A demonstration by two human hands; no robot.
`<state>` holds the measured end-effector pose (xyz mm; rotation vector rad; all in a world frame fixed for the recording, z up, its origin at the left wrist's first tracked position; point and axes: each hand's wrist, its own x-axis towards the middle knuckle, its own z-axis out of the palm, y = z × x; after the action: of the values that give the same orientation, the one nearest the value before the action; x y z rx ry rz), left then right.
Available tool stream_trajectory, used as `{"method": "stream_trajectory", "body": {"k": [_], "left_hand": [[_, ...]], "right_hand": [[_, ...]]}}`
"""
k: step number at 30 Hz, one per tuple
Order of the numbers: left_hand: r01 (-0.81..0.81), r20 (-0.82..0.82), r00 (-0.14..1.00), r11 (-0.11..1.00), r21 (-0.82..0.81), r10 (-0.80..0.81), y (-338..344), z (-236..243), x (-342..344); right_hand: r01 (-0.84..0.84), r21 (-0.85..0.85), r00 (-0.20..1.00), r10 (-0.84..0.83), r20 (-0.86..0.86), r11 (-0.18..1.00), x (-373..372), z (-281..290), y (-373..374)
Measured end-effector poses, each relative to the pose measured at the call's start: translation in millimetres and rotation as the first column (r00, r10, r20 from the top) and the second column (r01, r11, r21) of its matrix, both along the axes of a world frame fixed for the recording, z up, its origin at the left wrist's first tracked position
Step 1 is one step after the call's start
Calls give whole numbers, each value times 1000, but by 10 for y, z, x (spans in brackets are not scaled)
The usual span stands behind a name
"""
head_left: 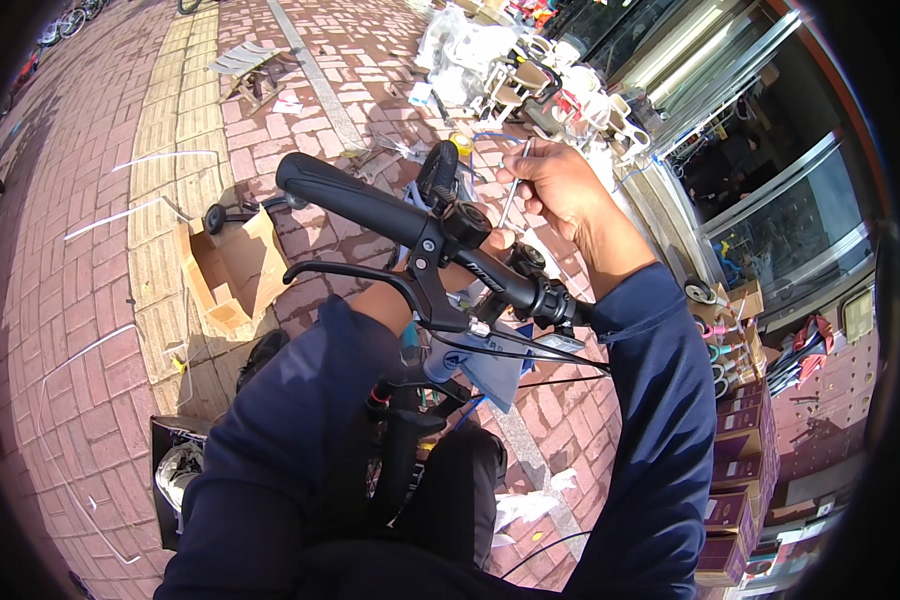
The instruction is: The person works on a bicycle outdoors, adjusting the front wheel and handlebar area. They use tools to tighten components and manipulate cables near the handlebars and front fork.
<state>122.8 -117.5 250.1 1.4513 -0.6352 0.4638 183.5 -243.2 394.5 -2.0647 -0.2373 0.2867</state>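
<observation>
In front of me runs a black bicycle handlebar [495,280], with a black rubber grip [355,205] at its left end. Below the grip curves a black brake lever [355,270]. A round black fitting [467,222] is mounted beside the lever clamp. Beyond the bar, my right hand [560,190] is closed, pinching a thin silver metal rod [515,190] that slants downward. My left hand [502,239] reaches under the bar; a fingertip shows near the rod's lower end, and the other fingers are hidden behind the bar and fittings.
An opened cardboard box [235,270] lies on the brick paving to the left. White plastic wrap [460,50] and a heap of child seats [530,85] lie at the far side. Stacked boxes [740,480] stand at the right beside a shopfront. Cables [540,350] hang below the handlebar.
</observation>
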Motion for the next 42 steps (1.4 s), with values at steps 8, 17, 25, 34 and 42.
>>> {"method": "stream_trajectory", "body": {"k": [8,17,25,34,42], "left_hand": [[4,44,999,1000,-2,-4,-44,-96,6],[-466,330,860,863,195,390,36,52,-412],[-97,-119,991,947,-306,63,-98,-542,-73],[-294,5,956,955,44,295,516,-1015,210],[-331,-177,928,944,10,327,732,-390,-102]], "right_hand": [[-199,-278,904,286,318,940,-788,276,-317],[-289,-490,602,554,575,822,-1106,215,-327],[-286,-307,810,400,428,908,-804,248,-242],[-267,-380,937,332,113,885,-555,170,-192],[-262,-161,965,255,-62,951,-399,-21,-233]]}}
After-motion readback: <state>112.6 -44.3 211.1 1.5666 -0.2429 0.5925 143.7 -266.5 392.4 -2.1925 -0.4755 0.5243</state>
